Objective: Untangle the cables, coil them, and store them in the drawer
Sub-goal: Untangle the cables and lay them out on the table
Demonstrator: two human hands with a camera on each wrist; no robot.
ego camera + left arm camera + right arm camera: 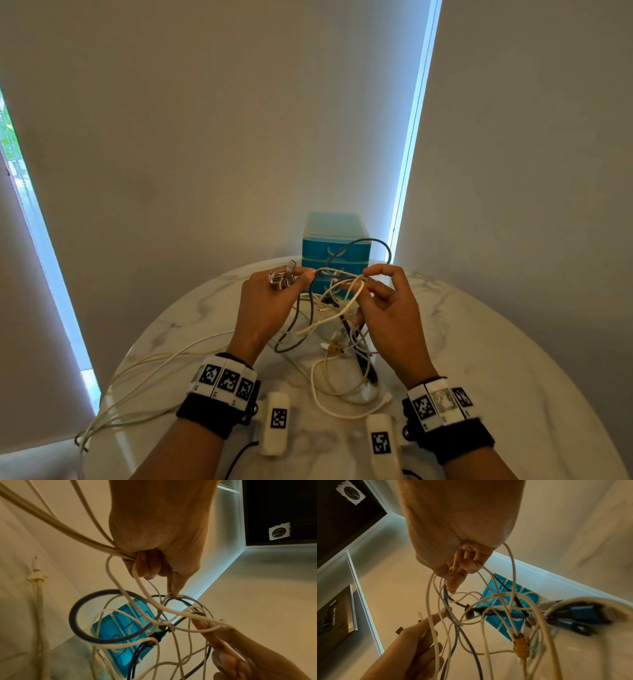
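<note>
A tangle of white, grey and blue cables (329, 308) hangs between my two hands above the white marble table (496, 359). My left hand (306, 275) grips a bunch of plug ends (282, 277) and pinches a grey cable (373, 243) that arcs over to the right. In the left wrist view my left hand (154, 572) has its fingers curled round several white strands (68, 528). My right hand (368, 274) pinches white strands at the top of the knot; its fingers (464, 563) curl round them. The blue drawer unit (335, 246) stands shut behind the tangle.
Long white cables (137, 387) trail across the table and over its left edge. More white loops (342, 394) lie near me. Two white tagged devices (275, 421) (382, 438) sit at the near edge. A yellow-wrapped joint (521, 646) and blue plugs (582, 612) hang in the knot.
</note>
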